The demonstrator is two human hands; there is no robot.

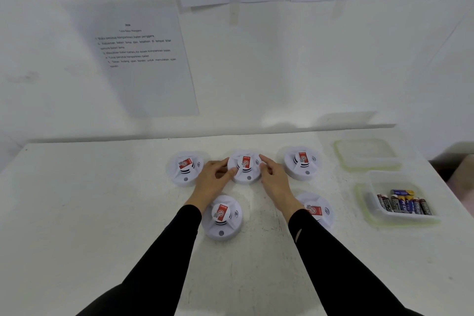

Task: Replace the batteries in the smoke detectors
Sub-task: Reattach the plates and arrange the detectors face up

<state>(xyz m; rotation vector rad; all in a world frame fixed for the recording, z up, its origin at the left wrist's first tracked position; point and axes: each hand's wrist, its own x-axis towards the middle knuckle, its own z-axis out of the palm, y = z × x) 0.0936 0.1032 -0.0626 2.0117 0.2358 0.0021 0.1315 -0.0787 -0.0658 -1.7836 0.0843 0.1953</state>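
Wall sheet [138,59]: "Buka penutup kompartmen bateri penggera" (step 1 of five); labels on detectors [302,163] and batteries [404,204] unreadable.

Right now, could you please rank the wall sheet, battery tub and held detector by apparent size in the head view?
1. wall sheet
2. battery tub
3. held detector; the tub sits nearer, so their real gap is unsure.

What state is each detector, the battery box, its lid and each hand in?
back-middle detector, face up, gripped from both sides
back-left detector, face up, not held
back-right detector, face up, not held
front-left detector, face up, not held
front-right detector, face up, partly behind right sleeve
battery box, open, batteries inside
lid, off, flat behind the box
left hand, grips back-middle detector's left edge
right hand, grips its right edge
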